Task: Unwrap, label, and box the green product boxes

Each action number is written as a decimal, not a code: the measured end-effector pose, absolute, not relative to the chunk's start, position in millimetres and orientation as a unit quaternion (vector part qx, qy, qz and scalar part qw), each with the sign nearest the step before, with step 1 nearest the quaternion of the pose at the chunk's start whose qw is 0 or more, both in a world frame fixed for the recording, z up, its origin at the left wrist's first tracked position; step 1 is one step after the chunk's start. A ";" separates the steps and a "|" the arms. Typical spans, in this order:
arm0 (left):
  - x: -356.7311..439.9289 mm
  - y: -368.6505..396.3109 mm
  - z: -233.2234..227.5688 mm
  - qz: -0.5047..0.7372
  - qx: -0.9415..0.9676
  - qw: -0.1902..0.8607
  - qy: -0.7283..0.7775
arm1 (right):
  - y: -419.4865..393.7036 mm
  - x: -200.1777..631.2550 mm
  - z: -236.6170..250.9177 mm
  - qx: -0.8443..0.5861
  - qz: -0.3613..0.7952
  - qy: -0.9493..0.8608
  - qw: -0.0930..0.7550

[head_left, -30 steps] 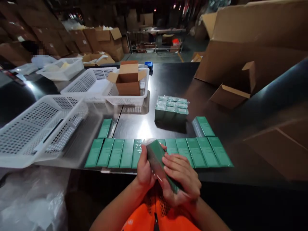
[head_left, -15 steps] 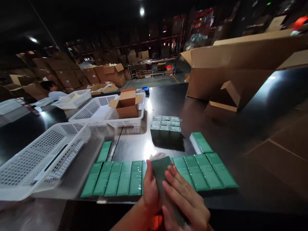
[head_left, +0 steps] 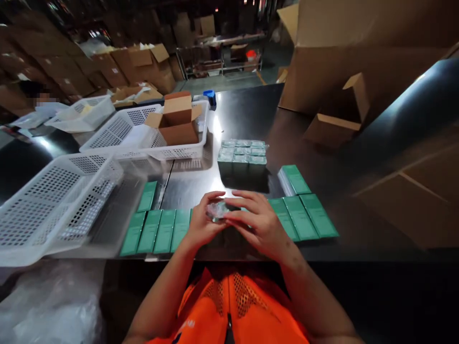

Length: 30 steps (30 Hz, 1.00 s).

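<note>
Since half a second ago the green box that was held up in front of the chest has gone down flat, and both hands now sit low over the middle of the row of green boxes (head_left: 163, 231) at the bottom centre of the frame. Left hand (head_left: 202, 224) and right hand (head_left: 256, 222) are curled in toward each other, fingertips pinching a crinkly bit of clear wrap (head_left: 217, 209) between them; can't really tell if the box under it is gripped or just lying there. One loose green box (head_left: 294, 179) lies just behind the row on the right, another (head_left: 147, 196) on the left, and a shrink-wrapped bundle (head_left: 242, 155) stands a bit further back in the centre. It's all on a shiny black table (head_left: 251, 110) with light glare on it. White perforated baskets (head_left: 53, 200) fill the left side, one holding an open brown carton (head_left: 177, 119). Big cardboard flaps take up the upper right, and stacked cartons fill the dim warehouse along the top.
</note>
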State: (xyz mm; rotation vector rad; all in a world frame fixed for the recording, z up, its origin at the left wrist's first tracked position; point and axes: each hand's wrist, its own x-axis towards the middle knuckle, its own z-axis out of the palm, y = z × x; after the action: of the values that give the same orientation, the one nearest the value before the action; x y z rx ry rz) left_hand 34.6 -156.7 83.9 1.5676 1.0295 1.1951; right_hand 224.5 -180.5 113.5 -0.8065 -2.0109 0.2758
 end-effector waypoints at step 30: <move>12.8 -159.0 90.4 0.428 0.661 0.489 0.376 | -180.6 245.3 163.9 -0.273 0.023 -0.821 0.501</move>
State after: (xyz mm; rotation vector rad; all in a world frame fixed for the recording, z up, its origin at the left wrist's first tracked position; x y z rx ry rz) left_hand 12.8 -159.0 90.4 1.6059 0.9146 1.0403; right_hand 245.3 -180.6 163.9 -0.6604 -1.9841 0.0567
